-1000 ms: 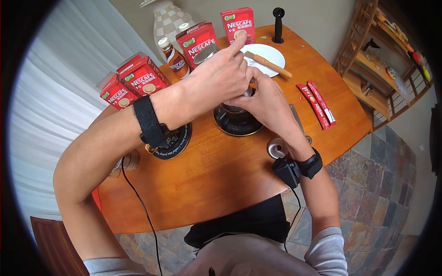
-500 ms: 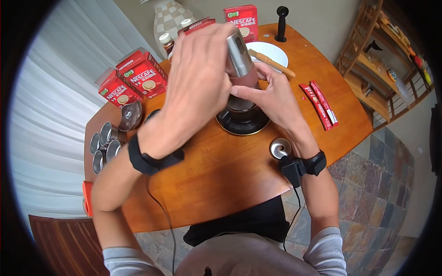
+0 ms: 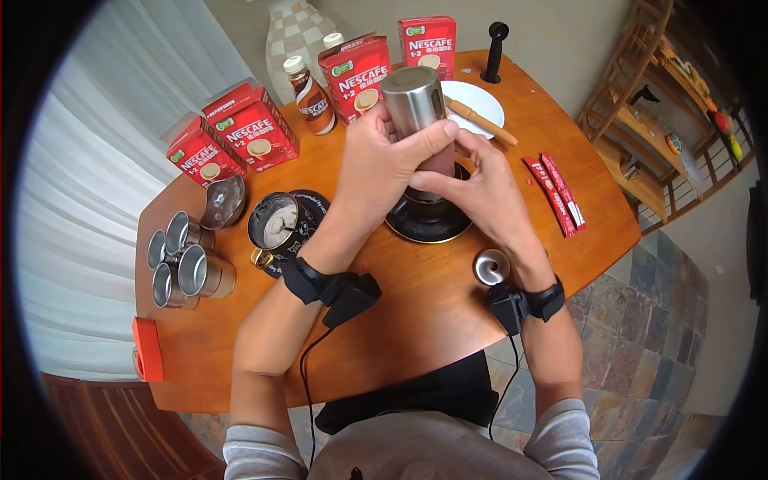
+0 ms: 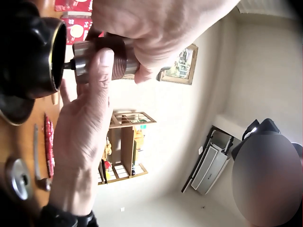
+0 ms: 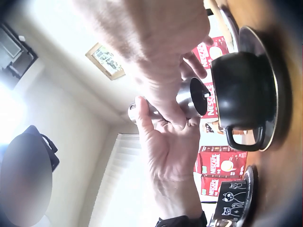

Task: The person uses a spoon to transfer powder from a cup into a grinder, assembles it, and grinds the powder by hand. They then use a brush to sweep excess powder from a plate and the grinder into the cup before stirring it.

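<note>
Both of my hands hold a steel manual coffee grinder [image 3: 414,104] with a brown grip band, tilted over a black cup [image 5: 241,90]. Near the grinder's raised steel end, my left hand [image 3: 380,172] wraps round the body, thumb along the side. Lower down, my right hand [image 3: 484,188] grips around the band. In the right wrist view the grinder's open end faces the cup's mouth, with a thin shaft sticking out of it. The cup stands on a black saucer [image 3: 432,228]; the hands hide most of it in the head view.
A metal lid with a hole [image 3: 490,266] lies near my right wrist. To the left are a patterned cup with a spoon [image 3: 276,224], a glass bowl [image 3: 224,202] and several steel cups [image 3: 200,272]. Coffee boxes [image 3: 256,132], a white plate [image 3: 480,100] and red sachets [image 3: 556,196] lie farther out.
My left hand came from stretched across the grinder, up and round its steel end, then down to its present grip. The left forearm swung inward. My right hand stayed at the grinder's lower part.
</note>
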Demonstrator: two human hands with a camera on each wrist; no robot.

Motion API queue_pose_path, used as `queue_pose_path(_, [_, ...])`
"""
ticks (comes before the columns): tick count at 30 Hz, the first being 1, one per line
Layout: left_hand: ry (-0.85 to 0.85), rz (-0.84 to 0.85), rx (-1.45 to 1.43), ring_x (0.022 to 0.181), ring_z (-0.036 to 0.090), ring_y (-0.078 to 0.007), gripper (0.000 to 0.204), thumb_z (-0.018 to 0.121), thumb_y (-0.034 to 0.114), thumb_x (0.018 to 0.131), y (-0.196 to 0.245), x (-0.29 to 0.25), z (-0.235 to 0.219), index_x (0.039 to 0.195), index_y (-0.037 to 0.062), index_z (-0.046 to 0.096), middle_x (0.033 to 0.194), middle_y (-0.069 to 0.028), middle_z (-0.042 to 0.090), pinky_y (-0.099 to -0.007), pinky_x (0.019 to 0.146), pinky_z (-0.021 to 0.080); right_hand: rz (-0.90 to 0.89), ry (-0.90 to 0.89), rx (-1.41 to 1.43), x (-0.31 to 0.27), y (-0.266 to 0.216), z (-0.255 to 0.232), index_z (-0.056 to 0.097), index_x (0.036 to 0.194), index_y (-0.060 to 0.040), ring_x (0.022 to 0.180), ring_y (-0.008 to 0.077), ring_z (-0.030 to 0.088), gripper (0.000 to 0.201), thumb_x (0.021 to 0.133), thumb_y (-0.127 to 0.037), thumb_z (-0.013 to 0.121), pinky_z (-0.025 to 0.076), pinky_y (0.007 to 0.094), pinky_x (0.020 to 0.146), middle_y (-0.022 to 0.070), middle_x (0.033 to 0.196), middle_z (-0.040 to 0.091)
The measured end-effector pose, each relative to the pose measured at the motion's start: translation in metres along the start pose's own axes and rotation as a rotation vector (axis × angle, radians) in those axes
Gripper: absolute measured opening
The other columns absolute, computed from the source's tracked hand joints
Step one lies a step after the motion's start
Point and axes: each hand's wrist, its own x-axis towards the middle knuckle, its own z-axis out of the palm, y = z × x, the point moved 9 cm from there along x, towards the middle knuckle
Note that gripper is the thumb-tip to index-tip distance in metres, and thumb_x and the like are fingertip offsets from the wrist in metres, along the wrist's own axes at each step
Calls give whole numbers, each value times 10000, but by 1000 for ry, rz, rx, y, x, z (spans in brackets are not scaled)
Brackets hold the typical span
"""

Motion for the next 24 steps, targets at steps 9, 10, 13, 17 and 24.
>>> queue_pose_path(9, [25,93,52,825,691,-105,375,855,132,867,4,-1,3,1149,-28,667,1008,-76,737,-280,716,569,-430,255,-270,13,-151,-80,592,1473,-36,1361,244,585,599,965,-291,782,405,393,1172,124,1438,633])
queue_pose_path(10, [34,134,55,760,680,-92,370,852,120,857,6,-2,4,1139,-26,662,968,-75,732,-273,642,563,-530,281,-370,8,-161,-72,582,1486,-50,1373,257,578,616,955,-291,782,397,407,1183,128,1448,630])
queue_pose_path(13, [27,223,23,848,701,-126,404,861,128,835,-6,2,3,1151,-30,666,1005,-75,743,-297,746,579,-617,148,-658,2,-140,-18,559,1508,-78,1410,347,543,689,899,-294,800,361,488,1224,155,1481,603])
queue_pose_path(17, [-14,213,83,901,694,-124,388,849,133,834,2,-2,9,1148,-21,680,1014,-80,751,-314,806,575,-730,243,-676,3,-165,-41,571,1460,-51,1268,387,596,721,859,-357,828,412,487,1131,165,1387,632])
queue_pose_path(24, [-4,217,206,880,700,-141,451,875,178,801,-7,-2,7,1154,-25,682,992,-96,756,-323,796,576,-594,44,-766,-3,-142,-21,525,1518,-25,1467,362,490,707,978,-435,727,352,460,1234,177,1553,543])
